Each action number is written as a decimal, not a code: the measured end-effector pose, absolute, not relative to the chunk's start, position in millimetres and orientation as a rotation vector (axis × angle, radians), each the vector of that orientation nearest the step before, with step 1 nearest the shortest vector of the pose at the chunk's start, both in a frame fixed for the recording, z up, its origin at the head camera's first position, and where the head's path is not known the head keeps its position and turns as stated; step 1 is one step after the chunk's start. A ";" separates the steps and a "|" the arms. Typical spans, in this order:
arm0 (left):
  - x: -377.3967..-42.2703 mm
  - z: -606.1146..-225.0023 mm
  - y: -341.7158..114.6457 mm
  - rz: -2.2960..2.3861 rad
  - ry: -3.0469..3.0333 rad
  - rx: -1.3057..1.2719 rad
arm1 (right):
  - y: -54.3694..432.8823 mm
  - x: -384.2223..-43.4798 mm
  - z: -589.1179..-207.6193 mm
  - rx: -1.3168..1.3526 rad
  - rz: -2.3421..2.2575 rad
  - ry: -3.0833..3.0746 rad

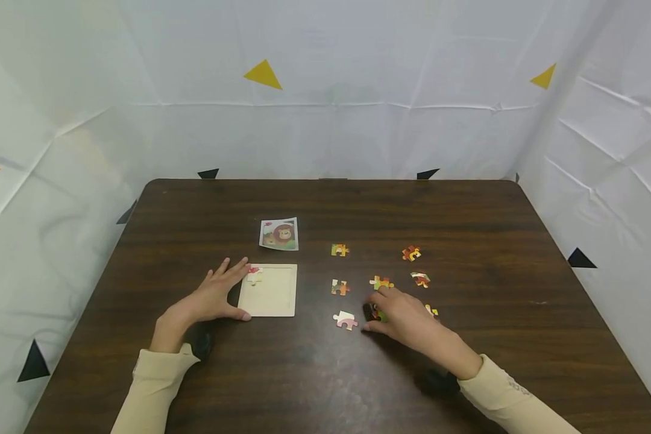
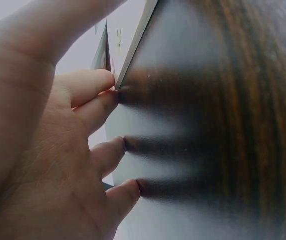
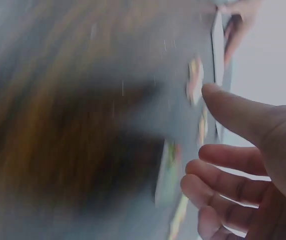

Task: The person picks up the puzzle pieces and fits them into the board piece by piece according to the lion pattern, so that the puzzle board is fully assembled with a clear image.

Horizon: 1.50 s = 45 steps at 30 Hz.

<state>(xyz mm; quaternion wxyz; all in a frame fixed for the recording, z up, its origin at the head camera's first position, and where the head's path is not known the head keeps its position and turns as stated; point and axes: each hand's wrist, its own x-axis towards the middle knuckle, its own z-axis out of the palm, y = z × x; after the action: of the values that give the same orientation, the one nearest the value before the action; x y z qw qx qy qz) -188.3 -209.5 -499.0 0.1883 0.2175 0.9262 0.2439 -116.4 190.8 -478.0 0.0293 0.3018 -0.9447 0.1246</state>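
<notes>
My left hand [image 1: 208,297] rests on the table with spread fingers, thumb and fingertips at the left edge of a square cream puzzle tray [image 1: 271,295]. A white-and-red puzzle piece [image 1: 255,277] lies in the tray's upper left corner. My right hand [image 1: 409,322] is over the loose pieces, fingers loosely bent and parted from the thumb, holding nothing. Beneath it, partly hidden, is a green-and-red puzzle piece [image 1: 378,313], blurred in the right wrist view. An orange-and-yellow puzzle piece [image 1: 381,282] lies just beyond the fingertips, and a white-and-pink puzzle piece [image 1: 346,320] left of the thumb.
A lion picture card [image 1: 279,234] lies behind the tray. Other puzzle pieces lie around the right hand: a green-orange piece [image 1: 339,249], a white-orange piece [image 1: 340,287], an orange-red piece [image 1: 411,253], and a red-white piece [image 1: 421,279]. White sheeting [image 1: 331,138] surrounds the dark wooden table [image 1: 325,374].
</notes>
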 end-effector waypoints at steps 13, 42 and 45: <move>-181.5 -503.6 -212.2 0.715 2.639 0.610 | 159.1 -118.8 -494.2 1.123 0.577 -2.747; -192.1 -506.0 -190.5 0.648 2.627 0.605 | 165.9 -139.3 -484.1 1.264 0.610 -2.431; -192.1 -507.7 -190.8 0.650 2.628 0.609 | 156.0 -157.8 -473.9 1.265 0.606 -2.411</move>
<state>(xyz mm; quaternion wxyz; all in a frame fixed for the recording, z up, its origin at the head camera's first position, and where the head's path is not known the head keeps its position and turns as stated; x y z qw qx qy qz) -192.1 -190.8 -507.7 0.1821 0.2158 0.9313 0.2303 -157.8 156.0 -473.9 0.1751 0.4464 -0.8511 0.2137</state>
